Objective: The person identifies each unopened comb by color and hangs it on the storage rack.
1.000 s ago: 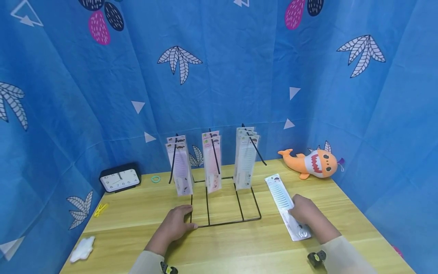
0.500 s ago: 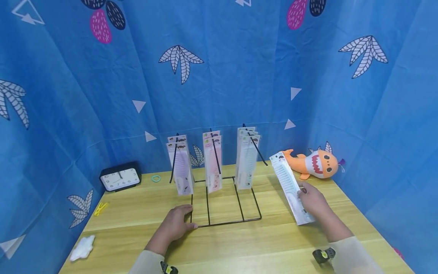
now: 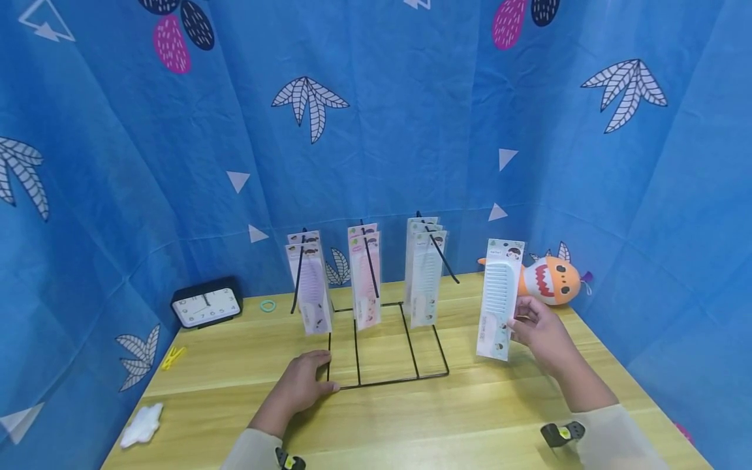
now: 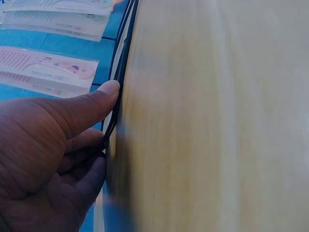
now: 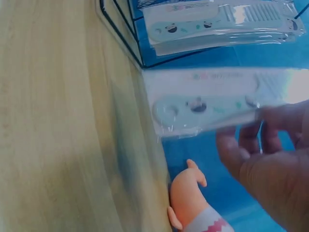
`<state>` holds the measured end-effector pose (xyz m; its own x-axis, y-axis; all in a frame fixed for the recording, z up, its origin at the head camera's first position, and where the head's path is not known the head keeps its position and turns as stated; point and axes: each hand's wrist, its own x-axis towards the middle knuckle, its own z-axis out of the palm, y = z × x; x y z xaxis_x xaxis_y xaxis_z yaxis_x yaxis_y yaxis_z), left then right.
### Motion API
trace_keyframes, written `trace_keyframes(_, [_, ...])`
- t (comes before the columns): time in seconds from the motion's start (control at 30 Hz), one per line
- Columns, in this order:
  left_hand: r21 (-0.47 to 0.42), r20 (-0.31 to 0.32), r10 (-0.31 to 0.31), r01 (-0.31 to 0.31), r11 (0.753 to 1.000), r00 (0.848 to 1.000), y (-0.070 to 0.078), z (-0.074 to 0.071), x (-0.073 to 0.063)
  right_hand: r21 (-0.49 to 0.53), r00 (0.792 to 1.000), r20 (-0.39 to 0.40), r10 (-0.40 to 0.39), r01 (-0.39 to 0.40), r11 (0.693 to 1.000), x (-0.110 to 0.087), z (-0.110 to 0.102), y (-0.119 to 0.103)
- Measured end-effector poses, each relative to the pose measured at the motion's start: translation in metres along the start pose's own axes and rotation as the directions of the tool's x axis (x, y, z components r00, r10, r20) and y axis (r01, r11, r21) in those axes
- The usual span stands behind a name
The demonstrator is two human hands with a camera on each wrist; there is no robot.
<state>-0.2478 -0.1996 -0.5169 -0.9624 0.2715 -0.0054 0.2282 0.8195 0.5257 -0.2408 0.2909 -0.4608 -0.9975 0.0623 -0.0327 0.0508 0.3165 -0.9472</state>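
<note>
A packaged pale green comb stands nearly upright above the table, right of the black wire rack. My right hand pinches its right edge between thumb and fingers. In the right wrist view the comb's card is slightly blurred. At the rack's front left corner, my left hand holds the base wire, thumb on the front bar, as the left wrist view shows. On the rack's hooks hang packaged purple combs, pink combs and pale green combs.
Behind the held comb lies an orange shark plush. Toward the left are a black clock, a teal ring, a yellow clip and a white star-shaped item. A blue curtain surrounds the table.
My right hand has lifted the packaged comb off the table and turned it from slanted to nearly upright. My left hand has stayed at the rack's corner.
</note>
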Motion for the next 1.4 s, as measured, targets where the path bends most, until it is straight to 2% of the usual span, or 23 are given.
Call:
trace_keyframes(0.13, [-0.001, 0.004, 0.000, 0.000, 1.000, 1.000, 0.000, 0.000, 0.000, 0.121, 0.994, 0.067, -0.092, 0.083, 0.989, -0.003, -0.001, -0.001])
trace_keyframes(0.33, [0.000, 0.003, -0.002, 0.002, 1.000, 1.000, 0.000, 0.002, -0.001, 0.229, 0.960, 0.189, -0.204, 0.159, 0.960, -0.011, -0.001, -0.005])
trace_keyframes(0.63, [-0.005, -0.005, 0.011, -0.011, 1.000, 1.000, 0.000, 0.001, -0.001, 0.234, 0.904, 0.289, -0.316, 0.253, 0.939, -0.020, 0.004, -0.008])
trace_keyframes(0.87, [-0.007, 0.000, 0.005, -0.005, 1.000, 1.000, 0.000, 0.001, -0.001, 0.172, 0.887, 0.322, -0.331, 0.289, 0.942, -0.024, 0.009, -0.013])
trace_keyframes(1.13, [-0.009, -0.008, 0.012, -0.012, 1.000, 1.000, 0.004, -0.002, -0.003, 0.203, 0.834, 0.396, -0.384, 0.328, 0.923, -0.029, 0.020, -0.022])
trace_keyframes(1.23, [-0.012, -0.007, 0.011, -0.011, 1.000, 1.000, 0.005, -0.002, -0.004, 0.200, 0.834, 0.399, -0.380, 0.326, 0.924, -0.031, 0.025, -0.024])
trace_keyframes(1.4, [-0.012, 0.001, 0.009, -0.009, 1.000, 1.000, 0.005, -0.002, -0.004, 0.160, 0.864, 0.379, -0.331, 0.291, 0.943, -0.030, 0.034, -0.023])
